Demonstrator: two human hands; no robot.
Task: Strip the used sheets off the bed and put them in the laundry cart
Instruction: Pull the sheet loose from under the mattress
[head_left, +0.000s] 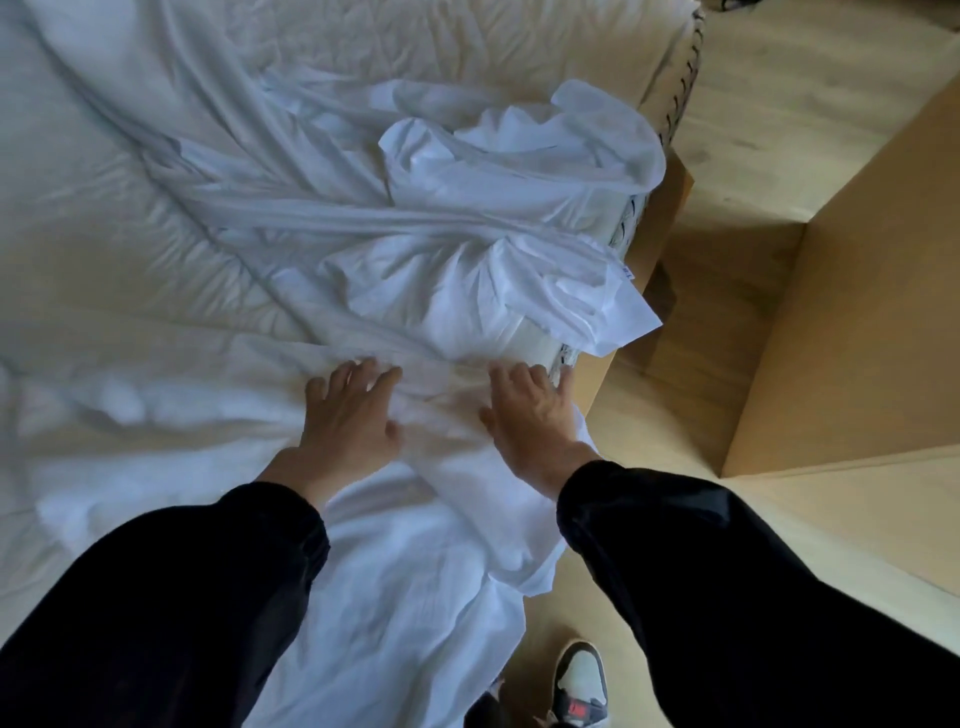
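Both hands, left (349, 415) and right (535, 415), press flat and spread on the loosened white cotton sheet (363, 249); next, bunch it and lift it off the bed.

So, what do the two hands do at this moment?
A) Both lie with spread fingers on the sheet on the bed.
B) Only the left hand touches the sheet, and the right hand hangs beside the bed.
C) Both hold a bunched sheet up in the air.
A: the left hand and the right hand both rest flat, fingers spread, on the white sheet.
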